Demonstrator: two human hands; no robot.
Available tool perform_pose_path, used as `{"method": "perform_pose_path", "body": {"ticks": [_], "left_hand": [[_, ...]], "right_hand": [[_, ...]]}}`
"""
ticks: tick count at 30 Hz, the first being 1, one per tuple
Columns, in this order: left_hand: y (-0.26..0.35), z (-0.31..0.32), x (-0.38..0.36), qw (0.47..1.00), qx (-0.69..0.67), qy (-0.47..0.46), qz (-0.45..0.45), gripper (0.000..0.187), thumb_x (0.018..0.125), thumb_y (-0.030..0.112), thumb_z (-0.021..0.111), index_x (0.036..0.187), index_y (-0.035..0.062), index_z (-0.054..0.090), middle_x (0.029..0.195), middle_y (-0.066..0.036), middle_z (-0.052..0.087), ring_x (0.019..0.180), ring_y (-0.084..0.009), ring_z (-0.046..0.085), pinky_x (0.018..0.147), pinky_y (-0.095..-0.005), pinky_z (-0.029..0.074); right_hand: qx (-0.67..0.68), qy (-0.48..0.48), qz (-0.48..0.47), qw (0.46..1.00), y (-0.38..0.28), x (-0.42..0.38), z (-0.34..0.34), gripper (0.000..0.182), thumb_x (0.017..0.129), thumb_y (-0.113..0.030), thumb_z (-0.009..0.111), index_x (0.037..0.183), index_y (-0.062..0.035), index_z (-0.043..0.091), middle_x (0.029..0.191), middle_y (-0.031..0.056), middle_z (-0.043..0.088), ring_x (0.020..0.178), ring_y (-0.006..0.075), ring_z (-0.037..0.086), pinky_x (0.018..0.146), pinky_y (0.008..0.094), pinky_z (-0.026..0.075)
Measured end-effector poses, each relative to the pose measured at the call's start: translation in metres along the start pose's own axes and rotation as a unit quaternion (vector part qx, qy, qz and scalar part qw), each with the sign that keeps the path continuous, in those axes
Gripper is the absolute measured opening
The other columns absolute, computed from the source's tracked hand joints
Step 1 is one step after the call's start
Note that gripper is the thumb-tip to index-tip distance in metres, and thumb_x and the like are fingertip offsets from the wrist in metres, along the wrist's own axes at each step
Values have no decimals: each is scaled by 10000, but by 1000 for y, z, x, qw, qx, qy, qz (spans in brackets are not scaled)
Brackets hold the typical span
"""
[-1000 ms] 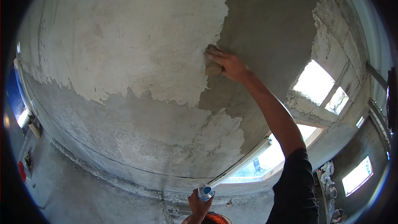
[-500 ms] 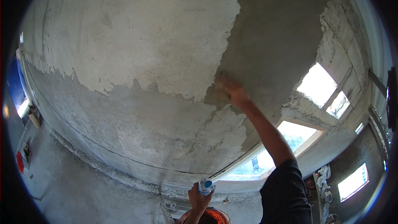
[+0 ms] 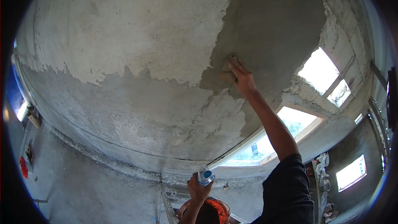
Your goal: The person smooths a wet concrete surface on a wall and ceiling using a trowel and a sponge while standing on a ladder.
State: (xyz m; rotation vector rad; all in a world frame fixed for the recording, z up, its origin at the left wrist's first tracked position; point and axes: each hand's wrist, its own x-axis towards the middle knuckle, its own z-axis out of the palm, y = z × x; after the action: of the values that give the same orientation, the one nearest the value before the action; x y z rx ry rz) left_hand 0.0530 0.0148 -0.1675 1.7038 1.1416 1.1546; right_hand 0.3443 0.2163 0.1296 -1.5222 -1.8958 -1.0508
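Observation:
My right hand point(image 3: 242, 76) is raised against the wall, its fingers closed over a tan sponge-like pad point(image 3: 226, 76), partly hidden by the hand. The pad lies on the dark, damp-looking plaster point(image 3: 273, 29), close to its ragged left edge. Low in the view, my left hand point(image 3: 199, 188) grips a clear plastic bottle point(image 3: 205, 176) with a blue round part showing at its upper end. Below that hand stands an orange-rimmed bucket point(image 3: 224, 210), partly covered by my left forearm.
Pale, dry wall point(image 3: 149, 25) lies left of the dark plaster. A window point(image 3: 253, 151) sits below my right arm, and a bright wall opening point(image 3: 319, 68) is farther right. A cable point(image 3: 124, 146) runs along the lower wall. A wooden frame point(image 3: 168, 203) stands by the bucket.
My right hand, blurred before, has shifted right over the dark plaster with the pad. The whole view has shifted slightly. My left hand still holds the bottle.

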Motion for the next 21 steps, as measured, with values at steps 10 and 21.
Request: {"method": "perform_pose_path", "body": {"ticks": [10,21], "left_hand": [[7,-2,3,1000,3,-8,-8,461,661,306,859,889,24,574,764,-184,674,709,-382,674,630,-440,538],[51,-53,32,991,-56,-76,-90,486,686,354,825,986,44,603,833,-170,693,778,-341,690,691,-420,538]], "right_hand": [[31,114,63,991,-3,36,2,634,717,80,638,1315,-111,548,1404,170,468,1298,373,434,1047,413,443],[744,50,612,264,-180,-194,-52,413,865,0,622,1258,7,493,1202,172,575,1132,316,579,964,431,507]]}}
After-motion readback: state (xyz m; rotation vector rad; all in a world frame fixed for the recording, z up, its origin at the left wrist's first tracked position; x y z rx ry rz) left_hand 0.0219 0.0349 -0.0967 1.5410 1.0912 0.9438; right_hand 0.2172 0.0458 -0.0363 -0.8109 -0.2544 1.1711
